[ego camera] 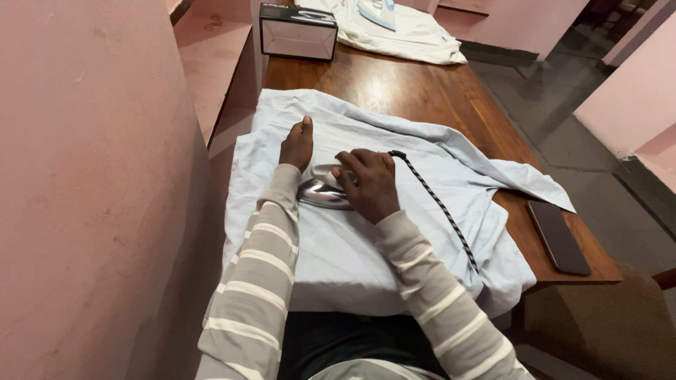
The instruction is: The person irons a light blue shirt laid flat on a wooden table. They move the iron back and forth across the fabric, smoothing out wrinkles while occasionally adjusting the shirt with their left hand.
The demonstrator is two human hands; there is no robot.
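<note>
I am gripping the iron (325,191) with my right hand (370,184), left hand (297,146) pressing flat on the shirt (352,253), keeping cloth taut and the cord (440,205) clear.

Iron (325,194) on shirt (366,239) on table (415,91); phone (558,237) right — box (298,32) behind.

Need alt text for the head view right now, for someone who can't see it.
The right hand grips an iron on a pale blue shirt spread over a wooden table, while the left hand presses the cloth flat beside it. A dark phone lies at the table's right edge.
</note>
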